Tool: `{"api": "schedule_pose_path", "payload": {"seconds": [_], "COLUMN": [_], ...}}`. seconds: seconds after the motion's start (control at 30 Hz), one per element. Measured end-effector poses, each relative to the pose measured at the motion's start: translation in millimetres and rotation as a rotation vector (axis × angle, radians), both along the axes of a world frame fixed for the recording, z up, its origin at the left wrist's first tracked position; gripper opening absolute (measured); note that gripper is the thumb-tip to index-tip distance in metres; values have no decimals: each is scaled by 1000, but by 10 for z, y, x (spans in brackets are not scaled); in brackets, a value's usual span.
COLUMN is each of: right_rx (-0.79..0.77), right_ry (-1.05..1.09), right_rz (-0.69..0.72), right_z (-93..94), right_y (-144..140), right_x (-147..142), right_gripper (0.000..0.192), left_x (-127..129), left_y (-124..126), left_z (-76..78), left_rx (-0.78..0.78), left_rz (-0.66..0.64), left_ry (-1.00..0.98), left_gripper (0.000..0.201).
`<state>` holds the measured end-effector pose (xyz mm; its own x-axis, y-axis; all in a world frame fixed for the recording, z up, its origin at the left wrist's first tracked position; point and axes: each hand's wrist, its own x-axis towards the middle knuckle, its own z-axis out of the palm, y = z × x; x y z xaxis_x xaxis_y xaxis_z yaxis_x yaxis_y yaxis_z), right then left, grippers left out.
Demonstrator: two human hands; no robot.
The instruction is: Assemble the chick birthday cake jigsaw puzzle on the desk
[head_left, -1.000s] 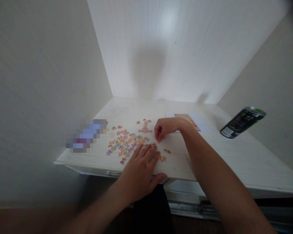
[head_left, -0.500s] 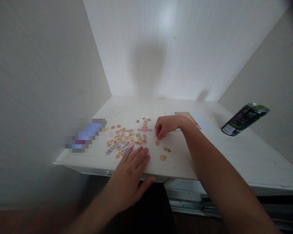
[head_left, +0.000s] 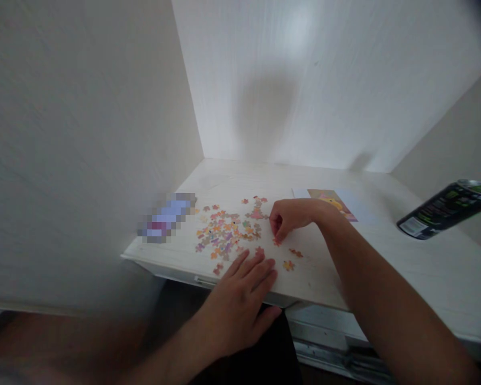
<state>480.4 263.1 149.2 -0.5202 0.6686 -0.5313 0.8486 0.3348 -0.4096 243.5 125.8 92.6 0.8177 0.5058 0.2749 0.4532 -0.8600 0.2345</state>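
Observation:
My right hand (head_left: 291,218) is bent at the wrist, its fingertips pinched on a small reddish puzzle piece (head_left: 277,242) at the white tabletop. Just left of it lie some joined pink and grey pieces (head_left: 258,211). My left hand (head_left: 246,291) rests palm down at the front edge with its fingers spread, close to a pink piece (head_left: 260,250). Beyond those fingertips spreads a heap of loose, mixed-colour puzzle pieces (head_left: 226,232). Two small groups, a brown one (head_left: 295,253) and a yellow-orange one (head_left: 288,265), lie nearer me, below my right hand.
A picture sheet (head_left: 336,203) with a yellow figure lies behind my right forearm. At the right stands a dark drink can (head_left: 444,209). A blurred-out phone-like object (head_left: 168,215) sits by the left wall. White panels close in the back and both sides.
The view has swung left, so everything sits further right. My right fingers are now at a reddish piece, where an orange one showed before. A piece near the front edge, left of my left hand, now shows.

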Motion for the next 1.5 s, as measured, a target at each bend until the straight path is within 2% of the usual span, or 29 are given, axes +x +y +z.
{"api": "schedule_pose_path", "payload": {"seconds": [0.23, 0.63, 0.87, 0.93, 1.03, 1.13, 1.23, 1.33, 1.5], "right_rx": [-2, 3, 24, 29, 20, 6, -10, -6, 1], "right_ry": [10, 18, 4, -5, -16, -10, 6, 24, 34], "right_rz": [0, 6, 25, 26, 12, 16, 26, 30, 19], "right_z": [10, 14, 36, 34, 36, 37, 24, 8, 19], "right_y": [-14, -42, -55, -56, -59, -58, -47, -34, -44], "right_x": [-44, -76, -95, -99, -110, -115, -101, -81, -77], "right_gripper": [37, 34, 30, 29, 30, 30, 31, 29, 31], "left_x": [176, 333, 304, 205, -73, -413, -654, -727, -605], "left_y": [-28, -10, -18, 30, 235, 542, 805, 943, 1026], "left_z": [38, 109, 60, 35, 29, 76, 123, 131, 154], "left_rx": [-22, -10, 25, 39, 88, 98, 115, 109, 99], "left_rz": [-101, -103, -91, -34, 190, 476, 612, 643, 574], "left_ry": [41, 20, -52, -113, -202, -154, -119, -61, -9], "left_gripper": [51, 49, 41, 31, 22, 21, 25, 29, 29]}}
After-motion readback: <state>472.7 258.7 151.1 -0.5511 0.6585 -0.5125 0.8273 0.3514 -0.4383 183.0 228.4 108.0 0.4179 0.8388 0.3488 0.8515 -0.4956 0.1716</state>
